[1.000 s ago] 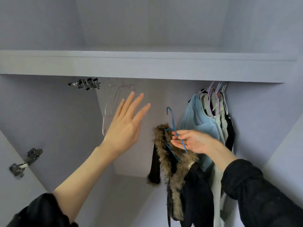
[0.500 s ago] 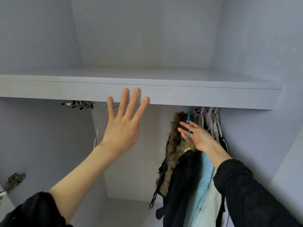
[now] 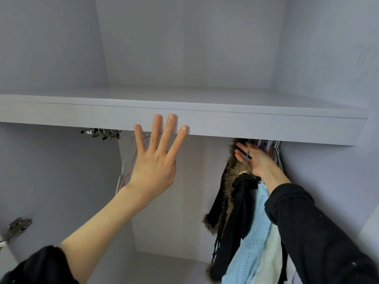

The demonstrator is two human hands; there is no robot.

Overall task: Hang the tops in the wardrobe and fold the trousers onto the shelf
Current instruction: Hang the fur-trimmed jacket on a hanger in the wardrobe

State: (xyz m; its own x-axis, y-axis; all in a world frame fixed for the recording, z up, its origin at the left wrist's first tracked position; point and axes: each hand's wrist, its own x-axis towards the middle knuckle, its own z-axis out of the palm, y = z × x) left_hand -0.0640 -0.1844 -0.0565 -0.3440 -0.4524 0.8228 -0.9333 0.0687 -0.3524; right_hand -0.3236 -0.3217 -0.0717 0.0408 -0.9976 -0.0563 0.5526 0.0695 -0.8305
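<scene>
Your left hand raised flat, fingers spread at the smooth shelf edge, your right hand pinching a thin blue hanger above the fur-trimmed black coat.

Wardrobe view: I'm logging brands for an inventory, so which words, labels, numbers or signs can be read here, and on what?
None can be read.
The shelf front shows no print.
The fur-trimmed black coat, light blue knit top and blue hanger show no tag or lettering.
</scene>
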